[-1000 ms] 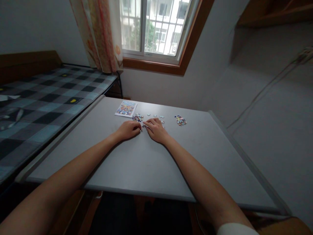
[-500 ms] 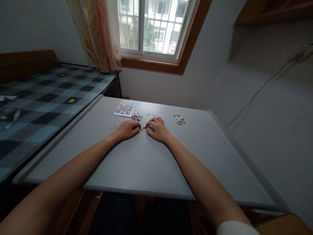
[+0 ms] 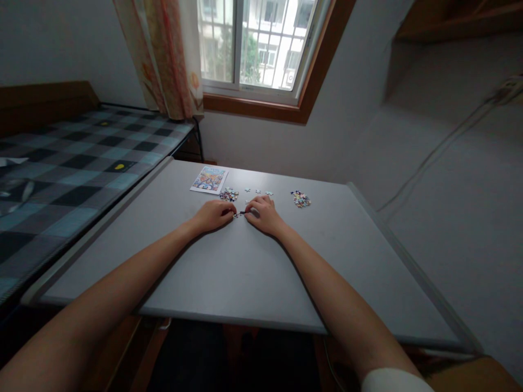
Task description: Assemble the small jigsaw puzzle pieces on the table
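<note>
Small joined jigsaw puzzle pieces [image 3: 239, 214] lie on the table between my two hands. My left hand [image 3: 215, 214] rests on the tabletop, its thumb and fingers closed at the left end of these pieces. From the other side my right hand [image 3: 263, 213] pinches a dark piece at their right end, fingers curled. Just beyond the left fingers is a pile of loose puzzle pieces [image 3: 229, 195]. A few single pieces [image 3: 258, 191] lie in a row behind my hands, one partly hidden by the right fingers.
A printed picture sheet [image 3: 210, 179] lies at the table's far left. Another pile of puzzle pieces [image 3: 301, 199] sits to the right of my right hand. The white table [image 3: 245, 272] has raised side edges. A bed with a checked cover [image 3: 81, 163] stands along its left side.
Both hands stay in nearly the same place at the joined pieces, with only a slight shift of the right fingers. The piles and the sheet have not moved.
</note>
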The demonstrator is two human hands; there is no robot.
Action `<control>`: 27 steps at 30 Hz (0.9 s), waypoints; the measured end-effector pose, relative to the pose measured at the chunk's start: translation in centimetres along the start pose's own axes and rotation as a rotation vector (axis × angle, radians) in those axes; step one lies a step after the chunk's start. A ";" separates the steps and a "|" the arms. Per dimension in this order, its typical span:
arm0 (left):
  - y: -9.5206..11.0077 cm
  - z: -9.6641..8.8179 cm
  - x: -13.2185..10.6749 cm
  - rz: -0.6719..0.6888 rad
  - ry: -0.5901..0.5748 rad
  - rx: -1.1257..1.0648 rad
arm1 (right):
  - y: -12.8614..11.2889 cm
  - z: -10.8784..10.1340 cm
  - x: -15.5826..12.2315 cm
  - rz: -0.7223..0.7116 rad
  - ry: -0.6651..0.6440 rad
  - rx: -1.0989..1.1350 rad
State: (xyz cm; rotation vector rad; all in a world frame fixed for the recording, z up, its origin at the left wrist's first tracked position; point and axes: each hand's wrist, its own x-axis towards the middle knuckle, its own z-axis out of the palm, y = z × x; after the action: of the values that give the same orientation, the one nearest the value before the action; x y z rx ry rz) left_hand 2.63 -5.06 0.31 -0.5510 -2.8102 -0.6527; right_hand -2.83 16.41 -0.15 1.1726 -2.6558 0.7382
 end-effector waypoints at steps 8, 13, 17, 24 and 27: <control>0.0 0.1 0.0 0.000 0.004 -0.003 | 0.5 0.2 0.0 -0.062 0.055 0.078; 0.0 0.1 0.0 0.013 0.009 -0.007 | 1.0 0.7 0.2 -0.106 0.088 0.168; 0.0 0.1 0.0 0.009 0.012 -0.013 | 1.0 0.6 0.3 -0.083 0.096 0.269; -0.2 0.2 0.0 0.017 0.018 -0.019 | 1.6 0.7 0.6 0.041 0.139 0.461; -0.3 0.2 0.0 0.019 0.019 -0.014 | 1.9 0.7 0.8 0.078 0.152 0.515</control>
State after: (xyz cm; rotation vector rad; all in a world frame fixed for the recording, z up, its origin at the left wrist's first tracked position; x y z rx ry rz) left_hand 2.51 -5.19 0.01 -0.5706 -2.7811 -0.6706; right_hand -4.69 16.62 -1.25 1.0569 -2.4662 1.5247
